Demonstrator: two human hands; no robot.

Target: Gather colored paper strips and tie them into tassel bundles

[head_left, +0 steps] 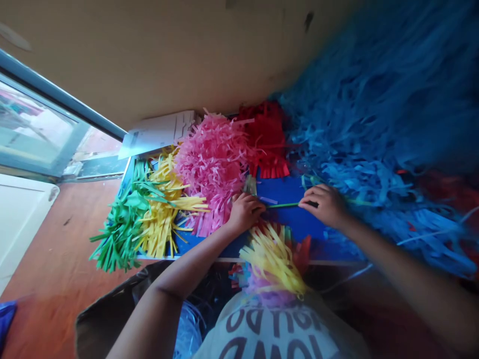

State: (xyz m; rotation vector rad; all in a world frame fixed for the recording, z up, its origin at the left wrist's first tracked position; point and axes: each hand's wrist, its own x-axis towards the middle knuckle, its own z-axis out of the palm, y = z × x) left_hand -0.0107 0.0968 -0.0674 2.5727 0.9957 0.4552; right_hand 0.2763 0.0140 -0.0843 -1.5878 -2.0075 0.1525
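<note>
A thin green strip (282, 205) is stretched level between my two hands, just above the blue tabletop (277, 189). My left hand (246, 212) pinches its left end, close to the pink fringed paper (215, 159). At the other side my right hand (324, 202) holds the strip between thumb and fingers, beside the heap of blue shreds (374, 179). A bunch of yellow fringe (275, 254), with pink and red strips around it, hangs over the table's front edge against my shirt.
Green fringe (125, 219) and yellow fringe (162, 199) drape over the table's left front. Red fringe (267, 134) and a white box (160, 132) lie at the back by the wall. A dark open bag (108, 309) stands below, left of my body.
</note>
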